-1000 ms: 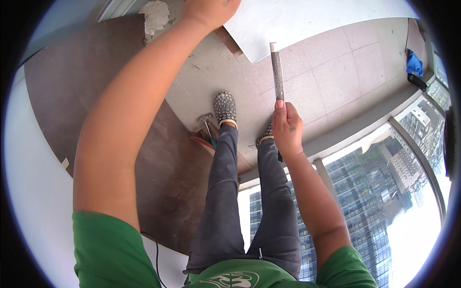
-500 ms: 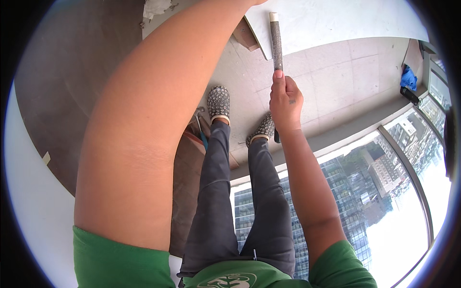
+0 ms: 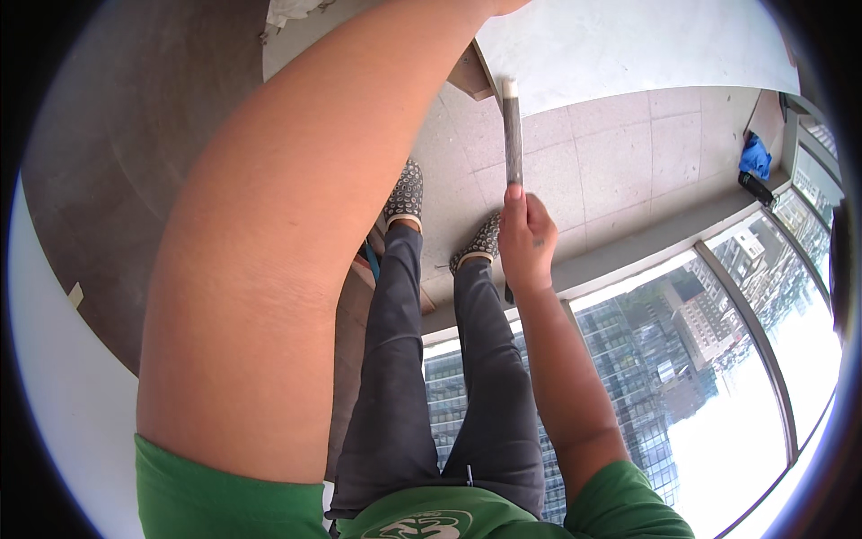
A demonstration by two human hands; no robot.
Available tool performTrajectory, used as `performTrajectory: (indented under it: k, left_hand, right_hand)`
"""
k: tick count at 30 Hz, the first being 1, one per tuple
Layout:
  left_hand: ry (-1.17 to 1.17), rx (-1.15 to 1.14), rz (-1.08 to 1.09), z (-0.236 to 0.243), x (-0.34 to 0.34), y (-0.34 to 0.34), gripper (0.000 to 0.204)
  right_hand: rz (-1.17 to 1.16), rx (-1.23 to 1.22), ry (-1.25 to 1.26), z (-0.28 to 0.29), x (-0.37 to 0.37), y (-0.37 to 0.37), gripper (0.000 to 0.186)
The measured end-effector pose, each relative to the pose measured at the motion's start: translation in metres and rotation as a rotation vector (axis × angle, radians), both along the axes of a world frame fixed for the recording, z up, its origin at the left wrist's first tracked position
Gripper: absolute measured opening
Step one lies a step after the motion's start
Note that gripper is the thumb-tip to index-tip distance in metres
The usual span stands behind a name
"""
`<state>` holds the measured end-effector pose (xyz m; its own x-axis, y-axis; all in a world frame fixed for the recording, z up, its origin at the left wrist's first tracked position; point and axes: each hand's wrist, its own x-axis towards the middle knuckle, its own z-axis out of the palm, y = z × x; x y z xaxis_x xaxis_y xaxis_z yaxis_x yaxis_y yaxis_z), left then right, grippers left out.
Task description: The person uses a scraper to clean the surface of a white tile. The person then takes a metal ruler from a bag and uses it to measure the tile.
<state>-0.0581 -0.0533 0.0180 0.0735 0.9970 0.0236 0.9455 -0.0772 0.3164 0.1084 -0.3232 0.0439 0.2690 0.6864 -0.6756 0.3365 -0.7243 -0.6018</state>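
Skin at the top edge, centre, is nearly all that shows of the left hand [image 3: 512,5]; the frame cuts it off, so whether it is open or gripping cannot be told. The bare left arm [image 3: 242,234] fills the left half of the frame and hides much behind it, including most of a blue-handled object [image 3: 373,262] beside the dark grey trousers [image 3: 395,332].

Right of centre, the right hand [image 3: 530,241] is closed around a slim, straight, speckled grey bar with a pale tip [image 3: 513,135], thumb lying along it. The bar rises from the fist toward the top of the frame, its middle covered by the fingers. Its tip overlaps the edge of a large, smooth white board [image 3: 637,49] at upper right; contact is unclear.

A brown wooden piece [image 3: 470,75] shows by the board's left edge. Pale floor tiles [image 3: 611,153] spread beneath, a dark brown sheet [image 3: 90,234] lies at left, and tall windows [image 3: 620,377] fill the lower right. A crumpled blue item [image 3: 755,158] sits at far right.
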Motion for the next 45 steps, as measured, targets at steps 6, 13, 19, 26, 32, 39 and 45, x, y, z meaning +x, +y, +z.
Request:
performTrajectory:
  k: [6,13,19,26,32,39,45]
  left_hand:
    - [-0.012,-0.023,-0.004,0.003,-0.001,-0.001,0.065]
    - [0.011,-0.008,-0.002,-0.005,-0.004,-0.001,0.065]
    - [-0.001,0.007,-0.002,-0.003,0.0,-0.002,0.065]
    - [-0.001,0.002,0.01,-0.009,-0.007,0.0,0.064]
    - [-0.038,0.01,-0.006,-0.003,0.0,-0.001,0.063]
    - [-0.013,-0.019,0.005,-0.001,-0.004,-0.001,0.064]
    - [0.023,0.116,0.017,-0.03,-0.006,0.007,0.063]
  right_hand:
    - [0.07,0.043,-0.028,-0.004,-0.007,0.041,0.05]
    - [-0.011,-0.05,-0.051,0.01,0.007,0.008,0.05]
    - [0.09,0.046,-0.069,-0.004,-0.016,0.045,0.051]
    - [0.046,-0.035,-0.077,0.009,-0.008,0.006,0.051]
    - [-0.01,0.042,-0.016,-0.008,-0.014,0.048,0.051]
    - [0.036,0.039,-0.05,-0.012,-0.015,0.041,0.054]
    - [0.026,0.002,-0.078,-0.006,-0.024,0.03,0.056]
